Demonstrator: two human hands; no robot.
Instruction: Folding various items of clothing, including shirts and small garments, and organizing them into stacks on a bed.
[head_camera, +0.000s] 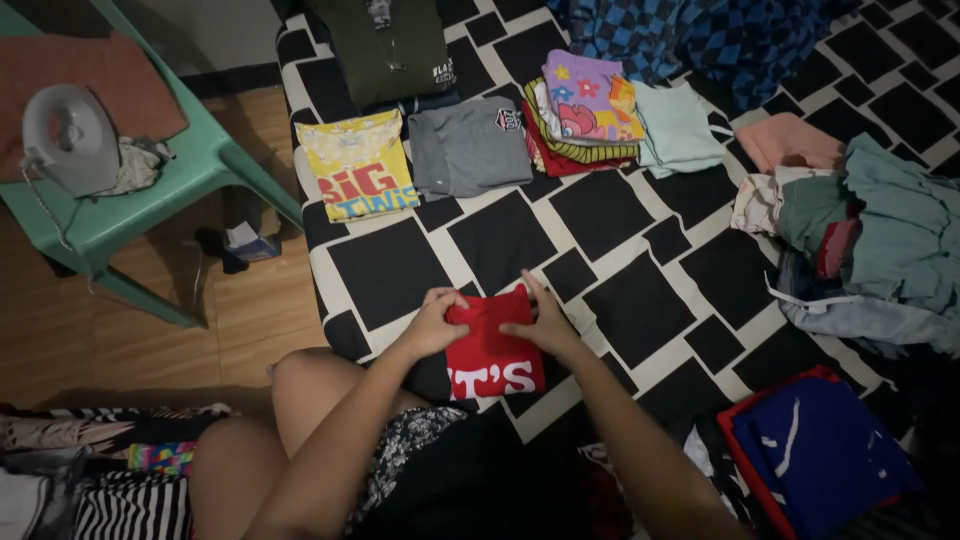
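Two hands on one red shirt (492, 350); one iron (68, 140); one green plastic chair (190, 165); one tissue box (250, 243).

A home bedroom: a bed (640, 290) with a black-and-white checked sheet carries folded shirts (470, 145) and a loose clothes pile (870, 240). Beside it, on a wooden floor (90, 340), a green plastic chair (170, 180) holds an iron (68, 140).
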